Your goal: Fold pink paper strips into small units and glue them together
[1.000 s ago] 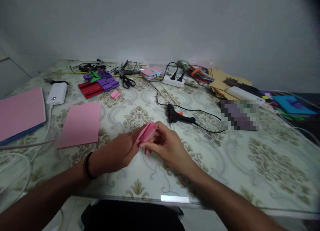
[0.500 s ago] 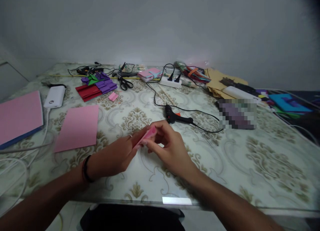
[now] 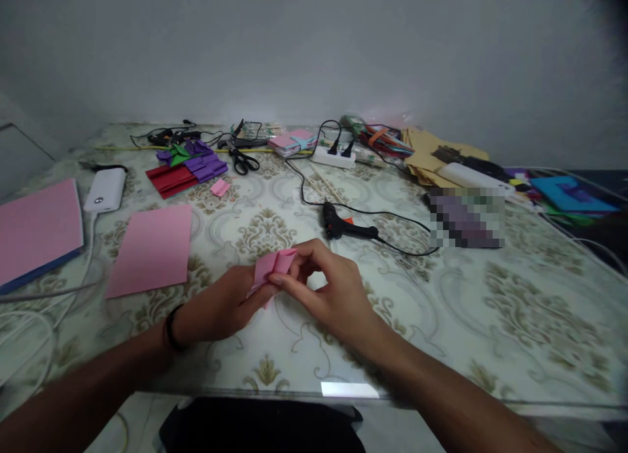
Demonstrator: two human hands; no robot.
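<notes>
Between my hands, above the middle of the table, is a small folded pink paper (image 3: 267, 265). My left hand (image 3: 223, 302) grips it from the left, with the thumb along its lower edge. My right hand (image 3: 326, 280) pinches its right side between thumb and fingers, and the paper has a raised fold there. Some fingertips are hidden behind the paper. A flat pink sheet (image 3: 152, 250) lies on the table left of my left hand. Beyond my right hand rests a black glue gun (image 3: 348, 225) with its cord.
Farther back are black scissors (image 3: 244, 163), purple folded paper (image 3: 209, 168), red folded paper (image 3: 169, 180) and a white power strip (image 3: 334, 157). A white power bank (image 3: 106, 189) and a pink stack (image 3: 39, 227) are at left. Brown paper (image 3: 444, 151) lies at back right.
The folded pink paper has turned so that its flat face shows, where before it was seen almost edge-on. My right thumb has shifted left across it. Both hands keep hold.
</notes>
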